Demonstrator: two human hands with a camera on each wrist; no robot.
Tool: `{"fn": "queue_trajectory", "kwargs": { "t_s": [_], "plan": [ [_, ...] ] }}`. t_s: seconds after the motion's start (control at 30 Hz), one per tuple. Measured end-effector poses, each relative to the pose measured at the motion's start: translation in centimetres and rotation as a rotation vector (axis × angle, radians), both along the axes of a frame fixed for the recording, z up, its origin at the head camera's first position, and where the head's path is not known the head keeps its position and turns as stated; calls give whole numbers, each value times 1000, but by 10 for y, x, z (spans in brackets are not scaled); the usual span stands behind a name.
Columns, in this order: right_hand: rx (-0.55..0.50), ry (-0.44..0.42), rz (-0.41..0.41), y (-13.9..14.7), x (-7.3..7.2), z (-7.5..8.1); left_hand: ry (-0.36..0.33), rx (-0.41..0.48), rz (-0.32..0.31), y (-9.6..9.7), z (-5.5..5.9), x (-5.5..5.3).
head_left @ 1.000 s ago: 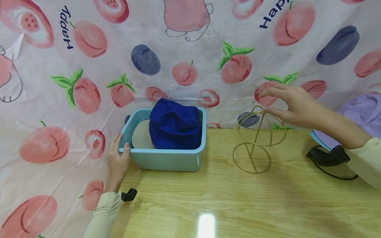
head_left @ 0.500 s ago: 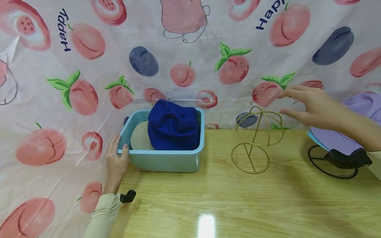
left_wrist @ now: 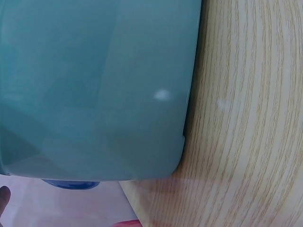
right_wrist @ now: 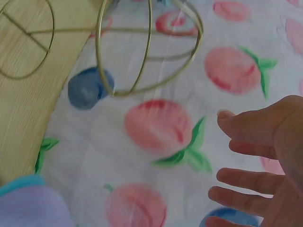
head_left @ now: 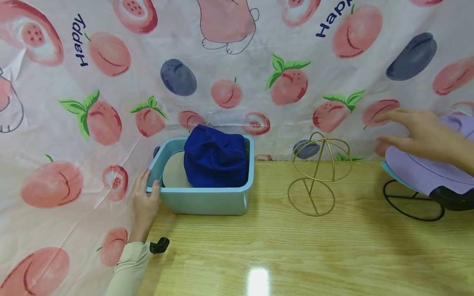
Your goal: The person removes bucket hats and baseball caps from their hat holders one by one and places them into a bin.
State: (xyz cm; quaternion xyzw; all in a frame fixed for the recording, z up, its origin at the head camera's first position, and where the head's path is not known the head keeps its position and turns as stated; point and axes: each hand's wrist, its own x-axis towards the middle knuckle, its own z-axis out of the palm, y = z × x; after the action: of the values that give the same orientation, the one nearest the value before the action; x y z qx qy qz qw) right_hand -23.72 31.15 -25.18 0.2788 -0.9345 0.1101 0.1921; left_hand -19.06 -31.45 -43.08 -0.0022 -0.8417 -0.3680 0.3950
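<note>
My left hand (head_left: 145,201) holds the front left corner of a light-blue plastic bin (head_left: 207,202), thumb at the front rim and fingers along the left wall. Inside the bin a dark blue cap (head_left: 216,158) lies against a beige one (head_left: 175,170). In the left wrist view the bin's wall (left_wrist: 94,94) fills much of the frame. My right hand (head_left: 426,135) is in the air with nothing in it, fingers apart, overlapping a lilac cap (head_left: 418,172) in the head view. A gold wire hat stand (head_left: 314,176) stands bare to this hand's left.
The lilac cap and a turquoise brim edge (head_left: 396,179) sit on a black wire stand (head_left: 407,213) at the far right. A fruit-print cloth (head_left: 229,65) hangs behind and left of the wooden table (head_left: 281,246).
My right hand has moved right, away from the gold hat stand and over towards the lilac cap. The left hand has stayed on the bin.
</note>
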Motion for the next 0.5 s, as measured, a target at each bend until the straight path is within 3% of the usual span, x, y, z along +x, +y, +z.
{"fn": "queue_trajectory", "kwargs": {
  "t_s": [0.23,0.4,0.5],
  "plan": [
    [31,-91,-174,32,-10,-2,17,8,-1,-1,0,-1],
    [16,-79,-258,53,-17,-8,6,8,0,0,0,-1],
    [61,-96,-384,65,-19,-12,-2,4,7,1,0,0]
  ]
}}
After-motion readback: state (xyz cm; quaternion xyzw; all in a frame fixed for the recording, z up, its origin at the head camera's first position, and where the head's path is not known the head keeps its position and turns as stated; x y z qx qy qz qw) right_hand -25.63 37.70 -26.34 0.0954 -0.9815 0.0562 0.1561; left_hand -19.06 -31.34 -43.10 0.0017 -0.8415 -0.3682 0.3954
